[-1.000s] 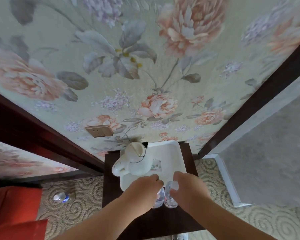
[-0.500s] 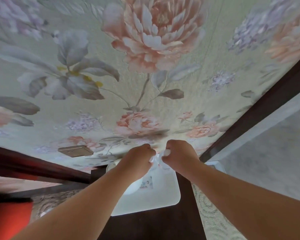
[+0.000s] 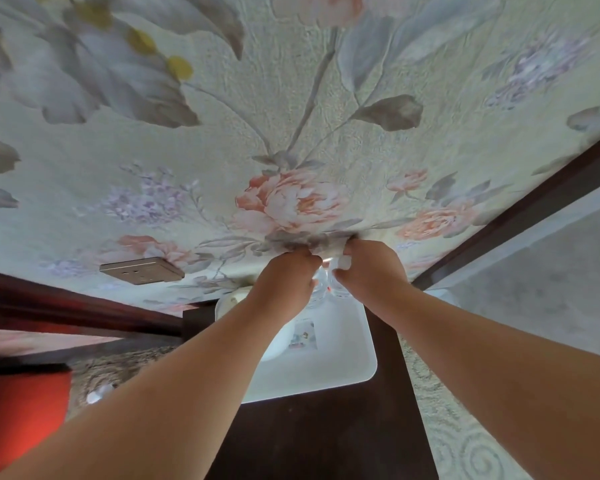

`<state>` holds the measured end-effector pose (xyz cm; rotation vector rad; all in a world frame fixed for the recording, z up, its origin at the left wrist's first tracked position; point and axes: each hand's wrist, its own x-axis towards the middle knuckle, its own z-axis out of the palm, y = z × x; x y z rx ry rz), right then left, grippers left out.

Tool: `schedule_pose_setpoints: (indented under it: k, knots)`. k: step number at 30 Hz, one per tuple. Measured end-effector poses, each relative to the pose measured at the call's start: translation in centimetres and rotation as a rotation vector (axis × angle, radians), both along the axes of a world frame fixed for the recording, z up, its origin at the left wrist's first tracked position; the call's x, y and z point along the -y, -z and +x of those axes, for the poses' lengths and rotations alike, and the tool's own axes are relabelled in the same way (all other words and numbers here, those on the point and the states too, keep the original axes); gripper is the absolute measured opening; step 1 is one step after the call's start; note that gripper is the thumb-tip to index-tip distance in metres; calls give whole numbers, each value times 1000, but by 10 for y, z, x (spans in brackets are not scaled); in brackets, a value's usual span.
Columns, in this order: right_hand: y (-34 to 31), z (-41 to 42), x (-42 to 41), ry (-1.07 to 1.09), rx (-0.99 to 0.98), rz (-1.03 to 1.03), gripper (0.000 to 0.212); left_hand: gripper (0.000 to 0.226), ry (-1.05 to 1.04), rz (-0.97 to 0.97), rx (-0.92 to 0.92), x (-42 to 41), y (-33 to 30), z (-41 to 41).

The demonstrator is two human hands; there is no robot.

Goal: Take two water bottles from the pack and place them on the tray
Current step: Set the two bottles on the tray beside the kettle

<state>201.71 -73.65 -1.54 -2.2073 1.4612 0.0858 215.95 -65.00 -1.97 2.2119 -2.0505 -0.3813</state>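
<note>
My left hand [image 3: 286, 282] and my right hand [image 3: 369, 273] are side by side over the far end of the white tray [image 3: 340, 372], close to the flowered wall. Each hand is closed around the top of a clear water bottle. The left bottle [image 3: 317, 287] and the right bottle [image 3: 340, 282] show only as slivers of clear plastic between my fingers, and the right one's white cap peeks out. Whether their bases touch the tray is hidden by my hands. The pack is out of view.
The tray sits on a small dark wooden table [image 3: 319, 431]. A white kettle [image 3: 232, 299] is mostly hidden behind my left forearm. A wall socket [image 3: 141, 270] is at the left. Another bottle [image 3: 99, 393] lies on the patterned carpet beside red fabric [image 3: 18, 410].
Both hands carried the bottles from the table's near edge to the far end of the tray. The camera has moved closer to the wall.
</note>
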Motion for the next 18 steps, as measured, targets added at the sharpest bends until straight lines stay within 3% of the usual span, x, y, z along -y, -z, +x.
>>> schedule_pose_setpoints:
  k: [9, 14, 18]
  knots:
    - [-5, -2, 3, -140, -65, -21, 27, 28, -44, 35, 124, -1, -1, -5]
    - [-11, -6, 7, -396, -106, -23, 26, 38, -168, 55, 128, 1, -1, -9]
    - [-20, -8, 16, -558, -149, -25, 38, 37, -196, 74, 158, 2, -4, -8]
